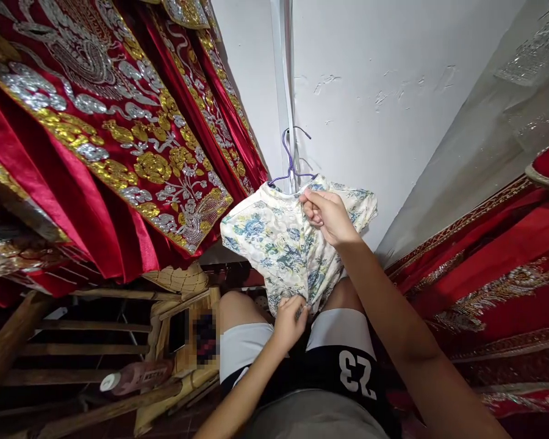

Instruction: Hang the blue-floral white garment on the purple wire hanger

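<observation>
A short-sleeved floral blouse (pixel 274 244), cream with blue and yellow flowers, hangs on a purple wire hanger (pixel 291 163) in front of me. Pinched at its front edge just below the collar is my right hand (pixel 327 214), its fingers closed on the cloth. Lower down, my left hand (pixel 291 320) grips the same garment near its bottom hem. The front edge runs as a line between the two hands. The hanger's hook shows above the collar, next to a pale vertical strip (pixel 281 67).
Red garments with gold and silver embroidery (pixel 165 152) hang at left. More red beaded cloth (pixel 498 286) and a clear plastic cover (pixel 462 158) are at right. A wooden bench (pixel 82 350) with a bottle (pixel 135 376) stands low left. Behind the blouse is a white wall (pixel 370 73).
</observation>
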Demonstrator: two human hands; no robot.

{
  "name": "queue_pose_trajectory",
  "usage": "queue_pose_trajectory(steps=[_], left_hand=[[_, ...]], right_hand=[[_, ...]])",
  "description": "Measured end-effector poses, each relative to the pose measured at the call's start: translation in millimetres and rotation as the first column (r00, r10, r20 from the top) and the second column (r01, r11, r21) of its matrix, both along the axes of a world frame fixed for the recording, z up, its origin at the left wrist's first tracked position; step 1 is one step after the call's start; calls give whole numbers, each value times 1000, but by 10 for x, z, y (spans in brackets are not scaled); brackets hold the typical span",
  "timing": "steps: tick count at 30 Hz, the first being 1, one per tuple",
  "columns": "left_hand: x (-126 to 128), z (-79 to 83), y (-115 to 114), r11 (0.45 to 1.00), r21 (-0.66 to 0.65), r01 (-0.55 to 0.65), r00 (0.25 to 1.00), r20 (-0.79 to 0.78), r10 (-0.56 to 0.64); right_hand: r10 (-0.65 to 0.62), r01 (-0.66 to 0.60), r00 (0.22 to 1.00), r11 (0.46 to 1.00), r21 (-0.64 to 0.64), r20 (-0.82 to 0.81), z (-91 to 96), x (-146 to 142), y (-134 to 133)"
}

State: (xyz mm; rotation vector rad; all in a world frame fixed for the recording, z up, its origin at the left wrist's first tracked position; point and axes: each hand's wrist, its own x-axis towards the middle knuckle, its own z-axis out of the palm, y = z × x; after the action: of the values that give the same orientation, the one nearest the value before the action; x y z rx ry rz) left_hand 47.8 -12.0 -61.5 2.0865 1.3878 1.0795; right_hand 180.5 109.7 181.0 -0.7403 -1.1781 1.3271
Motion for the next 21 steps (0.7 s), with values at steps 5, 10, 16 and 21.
queue_pose_trajectory(steps=[5,10,16,21], left_hand=[[-222,902,438,953,294,-78,981,194,21],[-278,1994,898,829,542,-140,983,179,49],[-193,2330,1084,832,555,-4,1000,-2,6],[-546,2303,1121,769,545,-334,884,465,54]], right_hand=[[-43,38,996,997,68,74,-108,-14,-71],[-73,51,988,987,155,139,-109,20,-99],[-195,122,955,944,306,222,-336,41,44],[-250,148,884,951,271,394,-827,48,114]])
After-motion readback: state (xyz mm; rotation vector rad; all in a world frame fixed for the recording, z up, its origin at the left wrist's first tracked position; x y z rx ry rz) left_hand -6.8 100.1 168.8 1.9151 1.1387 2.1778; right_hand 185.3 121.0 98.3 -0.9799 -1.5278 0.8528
